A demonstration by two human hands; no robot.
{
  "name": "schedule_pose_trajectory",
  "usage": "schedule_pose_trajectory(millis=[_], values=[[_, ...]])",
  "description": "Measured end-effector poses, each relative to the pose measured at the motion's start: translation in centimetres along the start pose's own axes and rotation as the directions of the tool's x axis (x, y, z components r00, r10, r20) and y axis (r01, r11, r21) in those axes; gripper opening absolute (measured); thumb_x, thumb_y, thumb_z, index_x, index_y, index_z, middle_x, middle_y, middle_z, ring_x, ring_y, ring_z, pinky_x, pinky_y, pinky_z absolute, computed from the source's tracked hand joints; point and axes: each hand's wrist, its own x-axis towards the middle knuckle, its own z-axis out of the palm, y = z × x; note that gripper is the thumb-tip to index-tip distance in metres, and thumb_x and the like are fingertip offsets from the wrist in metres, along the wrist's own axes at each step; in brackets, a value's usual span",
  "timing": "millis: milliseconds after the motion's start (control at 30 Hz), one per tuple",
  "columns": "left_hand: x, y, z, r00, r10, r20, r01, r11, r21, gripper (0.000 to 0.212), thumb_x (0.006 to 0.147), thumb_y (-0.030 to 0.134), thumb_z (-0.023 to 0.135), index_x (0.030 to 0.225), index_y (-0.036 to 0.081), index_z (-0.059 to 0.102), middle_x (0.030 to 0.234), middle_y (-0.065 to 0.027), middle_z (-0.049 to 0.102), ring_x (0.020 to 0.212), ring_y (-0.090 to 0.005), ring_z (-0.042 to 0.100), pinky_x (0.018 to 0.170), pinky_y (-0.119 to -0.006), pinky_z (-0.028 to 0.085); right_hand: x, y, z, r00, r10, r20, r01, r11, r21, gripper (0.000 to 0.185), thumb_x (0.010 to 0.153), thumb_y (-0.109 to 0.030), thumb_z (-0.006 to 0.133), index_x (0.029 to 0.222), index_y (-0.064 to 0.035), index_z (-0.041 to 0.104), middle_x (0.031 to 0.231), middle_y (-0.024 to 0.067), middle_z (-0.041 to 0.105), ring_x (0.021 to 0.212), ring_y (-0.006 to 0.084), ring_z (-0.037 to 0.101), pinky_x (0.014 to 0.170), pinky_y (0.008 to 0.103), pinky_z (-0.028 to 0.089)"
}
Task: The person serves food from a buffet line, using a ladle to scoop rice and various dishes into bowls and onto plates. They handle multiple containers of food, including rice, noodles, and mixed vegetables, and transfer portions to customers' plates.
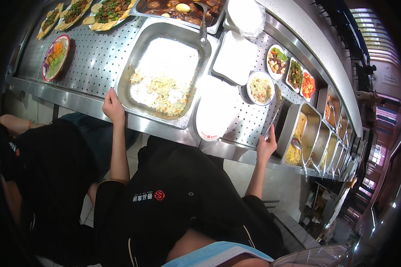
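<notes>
At the near left corner of a deep steel pan [126, 78], my left hand [114, 108] has its fingers curled on the rim. Fried rice [168, 91] with bits of carrot and egg lies in the pan, partly washed out by glare. My right hand [266, 146] grips the handle of a metal serving spoon [273, 119] over the counter's front edge. The spoon's far end lies beside a bowl of fried rice [260, 88]. Between the pan and my right hand sit white oval plates [214, 111]. Stacked square white dishes [235, 58] stand behind them.
Braised eggs and meat fill a tray [143, 13] behind the pan, with a ladle [204, 28] in it. A salad bowl [55, 57] and filled plates [112, 15] stand left. Several steel food pans [309, 121] line the right. A person in black [50, 173] is close at left.
</notes>
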Motion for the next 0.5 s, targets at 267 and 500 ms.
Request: schedule_pose_trajectory(millis=[267, 500], values=[[0.0, 0.3, 0.0, 1.000, -0.003, -0.002, 0.003, 1.000, 0.007, 0.028, 0.087, 0.022, 0.050, 0.097, -0.001, 0.062, 0.085, -0.0110, 0.065, 0.074, -0.0139, 0.059, 0.068, -0.027, 0.045, 1.7, -1.9, 1.6, 0.985, 0.132, 0.112, -0.165, 0.908, 0.386, 0.059, 0.064, 0.009, 0.051, 0.122, -0.0043, 0.048, 0.056, -0.0036, 0.043, 0.045, 0.0032, 0.036, 0.040, 0.0197, 0.030], [0.0, 0.0, 0.1, 1.000, -0.005, -0.030, 0.005, 1.000, -0.018, 0.027, 0.085, 0.022, 0.052, 0.095, -0.001, 0.062, 0.079, -0.0138, 0.065, 0.068, -0.0174, 0.060, 0.063, -0.029, 0.045, 2.5, -2.5, 1.8, 0.995, 0.085, 0.057, -0.100, 0.926, 0.364, 0.059, 0.066, 0.009, 0.051, 0.123, -0.0037, 0.046, 0.057, -0.0023, 0.045, 0.044, 0.0040, 0.038, 0.039, 0.0199, 0.031]])
